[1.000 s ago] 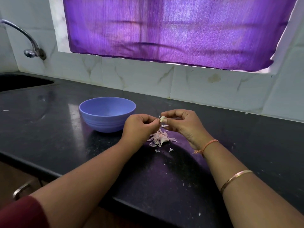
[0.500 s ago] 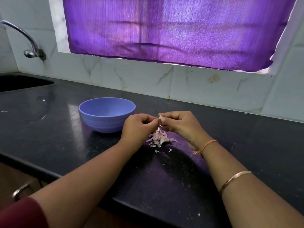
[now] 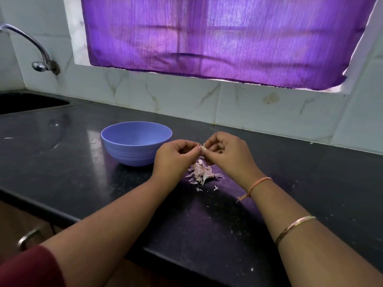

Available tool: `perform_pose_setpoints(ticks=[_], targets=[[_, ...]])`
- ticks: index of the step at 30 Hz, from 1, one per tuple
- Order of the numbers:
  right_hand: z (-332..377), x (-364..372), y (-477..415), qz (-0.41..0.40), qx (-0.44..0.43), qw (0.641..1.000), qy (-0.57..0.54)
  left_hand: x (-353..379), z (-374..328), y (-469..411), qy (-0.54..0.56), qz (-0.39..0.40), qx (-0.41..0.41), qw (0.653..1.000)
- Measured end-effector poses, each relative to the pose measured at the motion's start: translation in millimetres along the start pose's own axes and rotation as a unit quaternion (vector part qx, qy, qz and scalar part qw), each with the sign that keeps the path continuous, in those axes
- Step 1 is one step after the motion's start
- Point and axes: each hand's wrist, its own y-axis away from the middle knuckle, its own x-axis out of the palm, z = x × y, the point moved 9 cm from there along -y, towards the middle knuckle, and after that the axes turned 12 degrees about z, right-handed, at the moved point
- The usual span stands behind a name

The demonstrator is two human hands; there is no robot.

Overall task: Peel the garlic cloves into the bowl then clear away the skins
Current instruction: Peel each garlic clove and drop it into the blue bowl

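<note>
1. Clearly, the garlic clove point(image 3: 204, 147) is held in the air between both hands, over the middle of the worktop point(image 3: 310, 183), so its skin can be pulled off.
2. The left hand point(image 3: 176, 160) and the right hand point(image 3: 228, 154) both pinch the clove with curled fingers; such a small thing needs this narrow grip.
3. The skins point(image 3: 202, 172) lie in a heap directly under the hands, probably where they fall.
4. The bowl point(image 3: 128, 152) stands just beside the left hand, ready for peeled cloves; its inside is hidden.

No legible text, labels, brands or numbers. The bowl point(image 3: 132, 151) is plain; tiles point(image 3: 178, 96) behind the bowl show veining, possibly a stain, no print.
</note>
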Motion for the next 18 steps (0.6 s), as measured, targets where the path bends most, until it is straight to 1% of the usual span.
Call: perform_pose_setpoints(ticks=[4, 8, 11, 18], targets=[[12.1, 2.5, -0.4, 0.003, -0.04, 0.995, 0.086, 2.2, 0.2, -0.5, 0.001, 0.005, 0.004, 1.0], [13.5, 5.2, 0.0, 0.012, -0.05, 0.993, 0.107, 3.4, 2.5, -2.1, -0.011, 0.012, 0.0, 1.0], [9.7, 5.6, 0.0, 0.015, -0.04, 0.995, 0.089, 2.7, 1.4, -2.3, -0.028, 0.013, 0.007, 1.0], [-1.0, 7.6, -0.5, 0.037, 0.002, 0.999, -0.023, -0.4, -2.3, -1.2, -0.053, -0.001, 0.021, 0.998]])
